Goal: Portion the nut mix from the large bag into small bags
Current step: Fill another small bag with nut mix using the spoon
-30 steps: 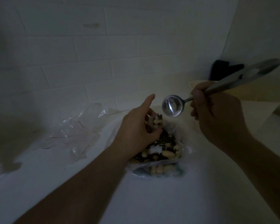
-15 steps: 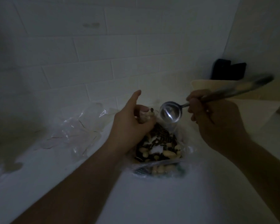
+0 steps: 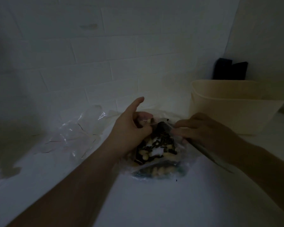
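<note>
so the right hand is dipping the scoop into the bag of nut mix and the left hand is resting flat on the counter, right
Not quite. The head view shows the left hand gripping the mouth of the bag of nut mix, holding it open, not flat on the counter. The rest stands: the right hand dips the scoop into the bag.

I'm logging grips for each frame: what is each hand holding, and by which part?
The right hand grips the metal scoop by its handle. The left hand holds the nut bag open by its rim.

Cream tub and dark object by the tiled wall

A cream tub (image 3: 220,110) stands on the white table (image 3: 154,202); behind it, a dark object (image 3: 229,71) leans against the white tiled wall (image 3: 88,63).
</note>
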A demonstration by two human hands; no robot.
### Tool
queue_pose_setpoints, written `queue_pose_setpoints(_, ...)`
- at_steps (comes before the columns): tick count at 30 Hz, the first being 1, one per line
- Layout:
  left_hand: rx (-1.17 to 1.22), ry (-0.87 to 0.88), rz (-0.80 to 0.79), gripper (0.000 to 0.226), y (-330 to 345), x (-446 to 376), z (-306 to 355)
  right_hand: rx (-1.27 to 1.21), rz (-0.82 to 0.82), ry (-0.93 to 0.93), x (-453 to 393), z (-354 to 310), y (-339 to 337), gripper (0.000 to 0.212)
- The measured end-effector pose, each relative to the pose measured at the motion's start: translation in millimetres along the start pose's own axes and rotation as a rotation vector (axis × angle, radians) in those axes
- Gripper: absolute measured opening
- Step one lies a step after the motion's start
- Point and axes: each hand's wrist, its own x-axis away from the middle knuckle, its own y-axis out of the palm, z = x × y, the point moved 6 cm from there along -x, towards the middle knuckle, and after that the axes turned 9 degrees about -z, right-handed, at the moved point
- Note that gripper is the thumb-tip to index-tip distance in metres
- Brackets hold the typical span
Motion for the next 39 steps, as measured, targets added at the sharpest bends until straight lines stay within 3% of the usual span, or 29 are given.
queue_pose_setpoints(4,0.157,-0.061,0.070,0.077,-6.8,-2.4,-1.2,0.027,-0.104,0.014,4.2,4.5,8.2,0.056)
queue_pose_setpoints(6,0.111,-0.020,0.102,0.080,-11.4,-1.5,3.7,0.014,-0.072,0.021,4.0,5.1,3.3,0.067)
queue_pose_setpoints(8,0.015,0.053,0.106,0.088,-12.9,0.8,10.6,-0.046,0.004,0.057,-2.8,2.2,-8.7,0.062)
queue_pose_setpoints(11,0.021,0.114,0.088,0.093,-9.5,3.2,15.8,-0.337,0.140,0.232,-21.1,0.5,-23.8,0.033)
queue_pose_setpoints(14,0.196,0.092,0.078,0.086,-6.8,1.3,13.7,-0.656,0.032,0.515,-40.3,-4.5,-17.5,0.032)
queue_pose_setpoints(16,0.300,0.055,0.065,0.084,-6.5,1.2,11.0,-0.851,-0.012,0.521,-52.6,-16.6,-11.9,0.026)
queue_pose_setpoints(20,0.512,0.011,0.062,0.084,-9.2,-0.4,7.8,-1.202,0.170,0.561,-57.1,-24.6,-7.1,0.009)
queue_pose_setpoints(23,0.625,-0.062,0.023,0.063,-5.5,-0.9,5.9,-1.437,0.307,0.600,-53.8,-26.2,-0.6,0.010)
queue_pose_setpoints(26,0.603,-0.083,-0.162,0.027,11.7,4.7,5.6,-1.518,0.380,0.647,-47.8,-25.7,5.2,0.013)
queue_pose_setpoints(29,0.543,-0.107,-0.185,0.016,13.6,7.0,3.9,-1.581,0.362,0.659,-46.3,-30.3,9.0,0.015)
queue_pose_setpoints(33,0.548,-0.171,-0.188,0.036,7.8,8.6,4.1,-1.842,0.261,0.679,-46.7,-37.9,15.8,0.010)
queue_pose_setpoints(36,0.525,-0.241,-0.262,0.020,8.1,13.6,4.6,-1.886,0.157,0.693,-42.7,-43.3,18.2,0.013)
queue_pose_setpoints(39,0.482,-0.292,-0.289,0.019,9.3,15.9,3.8,-1.892,0.130,0.721,-40.6,-44.3,18.5,0.015)
